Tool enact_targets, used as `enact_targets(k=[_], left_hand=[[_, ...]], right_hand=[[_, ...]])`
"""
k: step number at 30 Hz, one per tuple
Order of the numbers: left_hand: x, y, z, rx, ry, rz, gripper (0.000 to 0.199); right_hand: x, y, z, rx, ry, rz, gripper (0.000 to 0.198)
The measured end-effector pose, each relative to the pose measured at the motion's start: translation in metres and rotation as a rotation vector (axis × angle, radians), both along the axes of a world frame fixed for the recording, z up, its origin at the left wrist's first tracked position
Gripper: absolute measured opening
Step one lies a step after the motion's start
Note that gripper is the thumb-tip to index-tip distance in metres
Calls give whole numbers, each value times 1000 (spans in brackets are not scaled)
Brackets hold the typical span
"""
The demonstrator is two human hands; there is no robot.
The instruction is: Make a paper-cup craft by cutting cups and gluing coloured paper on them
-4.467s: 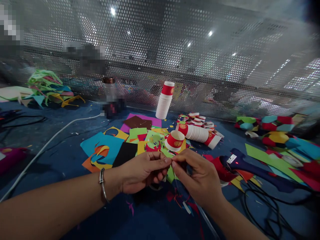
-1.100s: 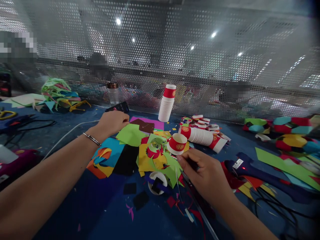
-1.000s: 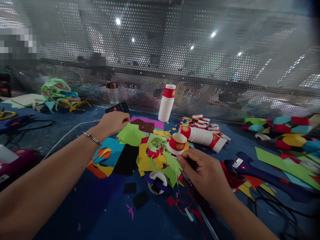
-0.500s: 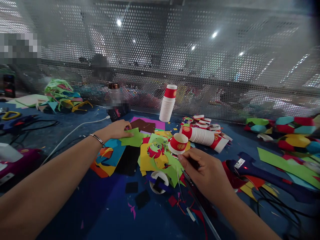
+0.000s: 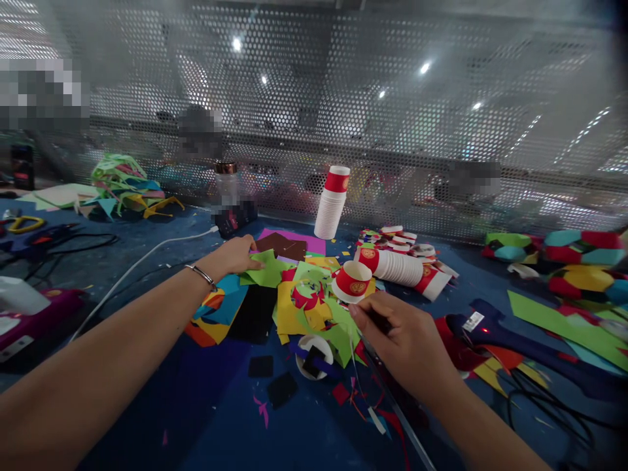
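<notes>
My left hand [image 5: 239,254] reaches forward to the paper pile, thumb and fingers closed on the edge of a green paper piece [image 5: 269,271]. Beside the small red and white paper cup [image 5: 354,282], my right hand [image 5: 400,327] is curled in a pinch, its thumb tip just below the cup. Whatever lies between those fingers is hidden. A long thin bar with a silvery edge [image 5: 409,428] runs from under this hand toward me. Yellow and green cut paper [image 5: 289,304] lies between the hands, with a white cup [image 5: 324,347] in front, crossed by a blue strip and a black square.
A stack of paper cups [image 5: 330,212] stands at the back; another stack [image 5: 400,267] lies on its side. A blue glue gun [image 5: 515,337] with a lit red light is at right. A white cable [image 5: 142,261] crosses the left side. Perforated metal [image 5: 294,118] closes the back.
The view has shifted slightly, moving everything a little to the right in the picture. Both hands keep nearly the same places and poses.
</notes>
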State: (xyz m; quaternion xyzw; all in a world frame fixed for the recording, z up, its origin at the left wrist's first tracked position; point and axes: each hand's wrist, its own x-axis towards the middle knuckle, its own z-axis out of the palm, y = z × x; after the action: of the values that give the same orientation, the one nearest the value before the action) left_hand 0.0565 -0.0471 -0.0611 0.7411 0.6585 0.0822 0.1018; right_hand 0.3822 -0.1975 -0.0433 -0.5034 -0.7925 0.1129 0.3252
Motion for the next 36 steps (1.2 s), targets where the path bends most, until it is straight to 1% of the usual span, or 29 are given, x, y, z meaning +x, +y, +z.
enact_targets(k=[5,9,12,15,16,18,19,21,23,25,26,27,29,30,31,32,33,34,35,36], left_hand=[[-2,0,1,-28,-136,38,59],[-10,0,6,-57,-263,40,59],[-15,2,17,-20,-364,5,53],[-12,-2,38,72,-496,-67,34],[-8,-7,47,114,-551,-93,29],[6,-20,65,194,-694,-156,28],[15,-29,71,204,-781,-201,28],[38,-48,78,161,-875,-279,27],[64,-67,74,92,-956,-357,25],[88,-83,63,-105,-1151,-481,22],[99,-89,57,-160,-1201,-517,22],[107,-93,52,-184,-1220,-543,22],[115,-94,46,-163,-1199,-556,21],[114,-90,45,-122,-1162,-544,20],[108,-83,46,-60,-1112,-509,19],[99,-74,48,43,-1044,-447,20],[85,-63,51,189,-936,-379,22],[67,-51,54,343,-779,-258,22],[47,-39,56,452,-581,-94,23],[24,-27,57,493,-379,61,26]], right_hand=[[1,1,-1,2,2,-1,28],[2,0,-1,-13,4,-2,29],[2,0,0,-20,4,2,29],[1,0,2,-12,8,6,29],[1,0,3,-5,11,6,29],[0,-2,4,3,41,-2,28],[0,-3,5,-3,74,-7,27],[-1,-5,7,-36,170,-31,24],[-1,-7,9,-65,253,-73,29],[-2,-7,11,-69,325,-115,35],[-2,-7,12,-73,356,-127,35],[-2,-7,13,-87,385,-130,33],[-2,-6,14,-127,433,-126,30],[-2,-6,14,-141,440,-122,28],[-1,-6,13,-146,441,-121,28],[-1,-6,13,-144,436,-119,27],[-1,-6,12,-138,423,-117,27],[0,-5,11,-134,405,-113,28],[0,-5,9,-135,388,-107,28],[0,-5,8,-139,374,-100,28]])
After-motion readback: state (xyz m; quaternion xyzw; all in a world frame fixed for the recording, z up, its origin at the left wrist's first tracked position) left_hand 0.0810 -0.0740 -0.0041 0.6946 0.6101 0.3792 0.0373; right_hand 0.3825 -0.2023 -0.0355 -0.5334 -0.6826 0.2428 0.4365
